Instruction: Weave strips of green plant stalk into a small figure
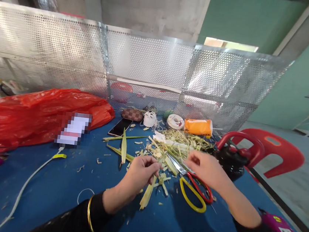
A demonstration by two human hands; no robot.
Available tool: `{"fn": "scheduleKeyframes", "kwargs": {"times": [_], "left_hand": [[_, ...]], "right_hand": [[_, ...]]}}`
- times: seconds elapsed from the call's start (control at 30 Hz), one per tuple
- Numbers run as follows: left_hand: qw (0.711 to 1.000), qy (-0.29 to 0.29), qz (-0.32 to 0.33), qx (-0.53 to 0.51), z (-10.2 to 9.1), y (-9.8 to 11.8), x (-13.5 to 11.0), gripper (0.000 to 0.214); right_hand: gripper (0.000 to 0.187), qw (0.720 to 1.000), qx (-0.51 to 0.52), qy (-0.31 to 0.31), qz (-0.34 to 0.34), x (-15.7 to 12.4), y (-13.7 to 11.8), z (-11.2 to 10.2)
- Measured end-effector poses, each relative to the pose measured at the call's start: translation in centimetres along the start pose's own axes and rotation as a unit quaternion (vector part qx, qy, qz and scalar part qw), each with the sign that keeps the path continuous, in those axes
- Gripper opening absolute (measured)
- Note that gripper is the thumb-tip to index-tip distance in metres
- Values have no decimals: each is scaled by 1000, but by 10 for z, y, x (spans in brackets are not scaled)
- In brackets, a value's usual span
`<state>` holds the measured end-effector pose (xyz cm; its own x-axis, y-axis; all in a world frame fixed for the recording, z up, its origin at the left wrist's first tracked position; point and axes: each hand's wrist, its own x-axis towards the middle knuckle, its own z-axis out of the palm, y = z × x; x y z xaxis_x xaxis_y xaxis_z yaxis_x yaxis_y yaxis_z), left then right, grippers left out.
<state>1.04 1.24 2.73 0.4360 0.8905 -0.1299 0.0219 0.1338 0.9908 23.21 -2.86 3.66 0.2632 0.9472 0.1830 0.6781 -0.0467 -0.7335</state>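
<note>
My left hand (pixel 143 171) is closed in a pinch on a pale green leaf strip (pixel 148 194), whose wide end hangs below the fingertips. Fingers curled together, my right hand (pixel 205 170) hovers over the scraps; whatever it pinches, if anything, is too small to make out. Scissors (pixel 192 193) with one yellow and one red handle lie just under it, blades pointing to the far left. Around both hands spreads a heap of dry, shredded leaf scraps (pixel 181 139). Longer green leaves (pixel 124 146) lie to the left of my left hand.
Along the back of the blue table (pixel 59 194) are a dark phone (pixel 120 127), checkered case (pixel 132 114), white string (pixel 150 119), tape roll (pixel 175 121) and orange packet (pixel 198 127). A red plastic bag (pixel 43 110) and cabled phone (pixel 73 129) lie left; a black pot (pixel 229 163) stands right.
</note>
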Motion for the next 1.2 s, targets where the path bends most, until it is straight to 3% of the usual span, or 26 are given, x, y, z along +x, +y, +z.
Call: {"fn": "scheduleKeyframes", "kwargs": {"times": [0.07, 0.1, 0.2, 0.33, 0.57, 0.7, 0.83, 0.93, 1.1, 1.2], "left_hand": [[1000, 21, -10, -17, -5, -1, 5, 22], [999, 28, -15, -25, -7, -2, 8, 21], [998, 33, -30, -38, -12, -8, 14, 19], [998, 20, -35, -41, -12, -14, 17, 21], [997, 46, -34, -42, -12, -18, 20, 21], [996, 62, -25, -56, -13, -20, 22, 19], [995, 76, -18, -70, -13, -20, 24, 21], [995, 74, -11, -68, -14, -20, 23, 22], [997, 59, -3, -40, -11, -20, 20, 20], [1000, 22, -14, -4, -7, -20, 18, 17]], "right_hand": [[15, 968, -239, -81, -7, -14, 14, -4], [27, 947, -301, -109, -15, -21, 22, -3], [60, 911, -383, -150, -32, -37, 37, 8], [67, 894, -409, -178, -42, -37, 39, 19], [63, 943, -301, -135, 41, -29, 42, -1], [59, 992, -56, -110, 5, -28, 51, -10], [64, 983, 143, -104, 47, -26, 54, -2], [60, 974, 174, -133, 50, -28, 52, 4], [59, 972, 137, -181, 51, -38, 37, 7], [60, 969, 122, -204, 59, -42, 27, 9]]}}
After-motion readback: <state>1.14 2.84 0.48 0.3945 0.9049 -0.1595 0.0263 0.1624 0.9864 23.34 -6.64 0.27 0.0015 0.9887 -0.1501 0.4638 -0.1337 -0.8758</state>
